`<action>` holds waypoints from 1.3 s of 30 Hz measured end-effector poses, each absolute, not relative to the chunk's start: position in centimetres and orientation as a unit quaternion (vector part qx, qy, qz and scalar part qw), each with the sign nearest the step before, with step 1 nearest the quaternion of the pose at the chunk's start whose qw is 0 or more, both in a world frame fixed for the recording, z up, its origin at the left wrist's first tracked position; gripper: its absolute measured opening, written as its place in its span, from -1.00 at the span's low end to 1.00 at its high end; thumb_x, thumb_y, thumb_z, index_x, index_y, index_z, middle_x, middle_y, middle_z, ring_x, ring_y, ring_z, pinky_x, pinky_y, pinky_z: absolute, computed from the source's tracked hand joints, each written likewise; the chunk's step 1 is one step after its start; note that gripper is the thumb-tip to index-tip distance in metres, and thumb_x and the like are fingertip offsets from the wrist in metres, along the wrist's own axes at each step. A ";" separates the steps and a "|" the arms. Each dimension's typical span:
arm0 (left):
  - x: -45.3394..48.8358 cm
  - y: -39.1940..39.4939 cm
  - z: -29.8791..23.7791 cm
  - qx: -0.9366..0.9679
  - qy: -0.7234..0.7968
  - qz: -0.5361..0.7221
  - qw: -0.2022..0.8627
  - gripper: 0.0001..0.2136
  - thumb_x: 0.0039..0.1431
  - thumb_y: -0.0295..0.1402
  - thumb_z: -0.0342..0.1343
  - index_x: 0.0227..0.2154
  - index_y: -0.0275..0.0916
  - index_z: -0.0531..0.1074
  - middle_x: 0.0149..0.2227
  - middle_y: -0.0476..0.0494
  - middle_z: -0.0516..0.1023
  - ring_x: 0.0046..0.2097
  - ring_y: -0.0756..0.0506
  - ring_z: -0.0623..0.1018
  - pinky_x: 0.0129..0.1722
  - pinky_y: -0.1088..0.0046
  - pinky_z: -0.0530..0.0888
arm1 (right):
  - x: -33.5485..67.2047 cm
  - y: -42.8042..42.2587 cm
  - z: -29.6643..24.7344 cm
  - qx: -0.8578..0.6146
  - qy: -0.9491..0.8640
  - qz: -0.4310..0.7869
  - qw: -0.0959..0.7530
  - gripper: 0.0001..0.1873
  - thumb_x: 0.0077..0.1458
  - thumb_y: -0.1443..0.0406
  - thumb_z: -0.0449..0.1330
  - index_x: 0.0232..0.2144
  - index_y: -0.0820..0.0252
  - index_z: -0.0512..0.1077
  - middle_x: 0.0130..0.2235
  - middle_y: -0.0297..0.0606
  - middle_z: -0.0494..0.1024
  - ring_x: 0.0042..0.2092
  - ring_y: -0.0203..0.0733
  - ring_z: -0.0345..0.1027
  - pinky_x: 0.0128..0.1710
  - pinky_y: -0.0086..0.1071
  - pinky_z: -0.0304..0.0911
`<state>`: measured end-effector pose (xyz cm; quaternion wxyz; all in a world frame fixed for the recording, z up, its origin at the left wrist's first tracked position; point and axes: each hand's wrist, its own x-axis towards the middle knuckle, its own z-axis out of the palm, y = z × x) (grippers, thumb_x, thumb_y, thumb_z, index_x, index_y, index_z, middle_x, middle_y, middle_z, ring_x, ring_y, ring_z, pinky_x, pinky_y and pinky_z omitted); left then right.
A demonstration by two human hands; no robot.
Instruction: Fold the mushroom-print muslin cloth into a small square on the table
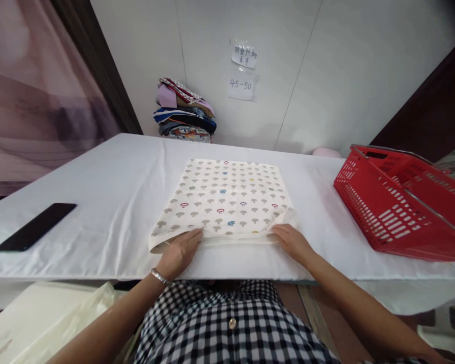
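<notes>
My left hand + right hand pinch white mushroom-print cloth | white tabletop, near front edge | maybe keeping it flat

Printed cloth: looked matt, softly woven.
Tablecloth: had a satiny sheen.
Basket, 3 o'clock: was smooth plastic.
Bracelet, 7 o'clock: was shiny metal.

Black-and-white checked garment, silver bracelet

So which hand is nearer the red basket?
Right: the right hand is left of the basket, at the near right corner of the cloth; the left hand is farther left, along its near edge.
</notes>
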<state>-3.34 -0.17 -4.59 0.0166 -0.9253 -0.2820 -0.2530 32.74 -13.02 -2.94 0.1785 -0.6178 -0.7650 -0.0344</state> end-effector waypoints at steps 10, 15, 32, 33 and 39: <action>-4.4 -1.4 -5.2 -0.945 -0.264 -0.190 0.021 -0.69 0.23 -0.41 -0.17 -0.06 -0.30 0.38 -0.01 -0.27 0.45 -0.03 -0.14 0.48 -0.07 0.25 0.46 | 32.6 -14.6 -4.4 -0.596 -0.795 -0.060 0.088 -0.68 0.12 0.43 -0.02 -0.10 0.27 0.40 -0.06 -0.11 0.46 -0.10 -0.10 0.30 -0.08 -0.19 0.25; -4.7 -1.3 -5.3 -0.948 -0.261 -0.180 0.016 -0.64 0.19 -0.50 -0.19 0.01 -0.34 0.32 0.04 -0.31 0.40 0.01 -0.15 0.44 -0.03 0.22 0.44 | 33.0 -15.6 -4.0 -0.614 -0.784 -0.060 0.070 -0.60 0.04 0.47 0.01 -0.05 0.26 0.38 -0.01 -0.10 0.42 -0.05 -0.08 0.27 -0.04 -0.17 0.21; -0.2 -2.1 -1.2 -0.902 -0.406 -0.142 0.043 -0.74 0.24 -0.33 -0.17 -0.26 -0.20 0.44 -0.22 -0.15 0.49 -0.35 -0.07 0.48 -0.53 0.48 0.34 | 29.0 -13.5 -0.9 -0.660 -0.748 -0.045 0.053 -0.77 0.16 0.40 -0.03 -0.31 0.17 0.43 -0.28 -0.18 0.47 -0.23 -0.13 0.22 -0.23 -0.30 0.14; 0.7 -1.7 -0.9 -0.905 -0.405 -0.125 0.037 -0.75 0.24 -0.33 -0.16 -0.27 -0.19 0.44 -0.23 -0.13 0.48 -0.35 -0.07 0.48 -0.53 0.49 0.33 | 28.6 -12.5 -1.0 -0.653 -0.754 -0.033 0.062 -0.77 0.17 0.39 -0.04 -0.32 0.16 0.42 -0.28 -0.20 0.47 -0.22 -0.15 0.22 -0.23 -0.32 0.13; 5.1 1.2 -1.5 -0.918 -0.394 -0.034 -0.029 -0.83 0.17 -0.40 -0.07 -0.28 -0.24 0.42 -0.23 -0.16 0.43 -0.27 -0.08 0.47 -0.41 0.44 0.36 | 27.2 -6.5 -2.6 -0.669 -0.738 0.031 0.078 -0.81 0.18 0.33 0.01 -0.40 0.17 0.40 -0.27 -0.27 0.43 -0.18 -0.21 0.24 -0.30 -0.42 0.10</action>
